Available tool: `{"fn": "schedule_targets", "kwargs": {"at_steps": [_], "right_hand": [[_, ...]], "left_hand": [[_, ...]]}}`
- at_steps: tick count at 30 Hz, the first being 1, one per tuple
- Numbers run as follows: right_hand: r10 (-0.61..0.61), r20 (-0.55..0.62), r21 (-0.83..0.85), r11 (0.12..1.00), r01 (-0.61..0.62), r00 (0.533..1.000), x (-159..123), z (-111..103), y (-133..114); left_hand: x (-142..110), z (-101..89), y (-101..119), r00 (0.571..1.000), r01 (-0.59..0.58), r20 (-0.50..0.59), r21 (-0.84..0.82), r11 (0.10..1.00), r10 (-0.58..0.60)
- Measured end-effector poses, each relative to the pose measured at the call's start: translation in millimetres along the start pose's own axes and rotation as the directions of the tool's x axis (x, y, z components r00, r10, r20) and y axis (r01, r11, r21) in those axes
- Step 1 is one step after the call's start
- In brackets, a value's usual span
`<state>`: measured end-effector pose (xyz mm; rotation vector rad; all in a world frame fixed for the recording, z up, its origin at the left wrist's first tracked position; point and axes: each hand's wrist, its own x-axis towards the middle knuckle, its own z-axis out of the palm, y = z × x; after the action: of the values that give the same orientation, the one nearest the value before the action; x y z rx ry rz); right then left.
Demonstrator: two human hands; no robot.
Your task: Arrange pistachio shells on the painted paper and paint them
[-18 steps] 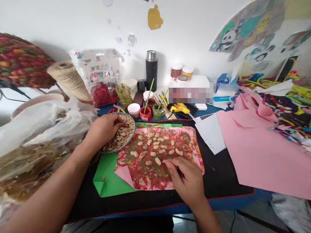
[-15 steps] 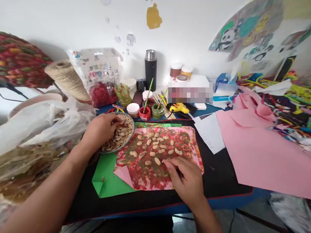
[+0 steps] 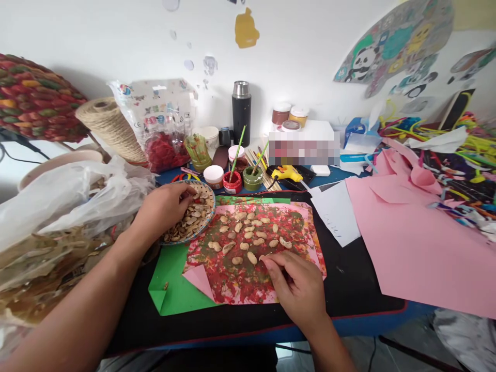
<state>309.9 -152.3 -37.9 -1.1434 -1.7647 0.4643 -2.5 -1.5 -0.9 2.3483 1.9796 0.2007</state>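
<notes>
My left hand (image 3: 166, 205) reaches over a round woven basket (image 3: 212, 206) of peanut shells (image 3: 190, 223), its fingers curled together at the far side; whatever they pinch is hidden. In front of me lies a pink sheet (image 3: 201, 283) blotched with red and green paint. Several peanut shells (image 3: 249, 235) are spread across its middle and upper part. My right hand (image 3: 299, 287) rests at the sheet's lower right, thumb and fingertips pressed together beside a peanut shell (image 3: 252, 258). Anything between those fingertips is too small to make out. A green sheet (image 3: 170, 274) shows underneath.
Behind the sheet stand open red (image 3: 232, 183) and green paint jars (image 3: 252, 179) with brushes in them, a yellow glue gun (image 3: 287, 173) and a black flask (image 3: 241, 119). Plastic bags (image 3: 89, 191) crowd the left. Pink paper (image 3: 422, 248) and pipe cleaners (image 3: 465, 150) fill the right.
The view has shifted very slightly. My left hand has moved a little within the basket, and my right hand keeps its place over the sheet.
</notes>
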Motion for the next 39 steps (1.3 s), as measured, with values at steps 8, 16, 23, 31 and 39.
{"fn": "schedule_targets", "kwargs": {"at_steps": [8,16,23,31,39], "right_hand": [[0.016,0.000,0.009,1.000,-0.016,1.000,0,1,0],[0.027,-0.011,0.011,1.000,-0.027,1.000,0,3,-1],[0.002,-0.041,0.007,1.000,-0.002,0.999,1,3,0],[0.006,-0.042,-0.008,1.000,-0.006,0.999,0,3,1],[-0.016,-0.015,0.006,1.000,0.016,1.000,0,0,1]], "left_hand": [[-4,-15.0,-5,0.992,-0.033,-0.122,-0.078,0.996,0.024],[-8,-38.5,96,0.963,-0.209,0.069,-0.428,0.879,0.262],[10,-12.0,180,0.864,-0.350,0.236,-0.353,0.868,0.444],[17,7.3,206,0.844,-0.454,0.235,-0.164,0.876,0.482],[13,15.3,211,0.811,-0.548,0.194,-0.079,0.833,0.552]]}}
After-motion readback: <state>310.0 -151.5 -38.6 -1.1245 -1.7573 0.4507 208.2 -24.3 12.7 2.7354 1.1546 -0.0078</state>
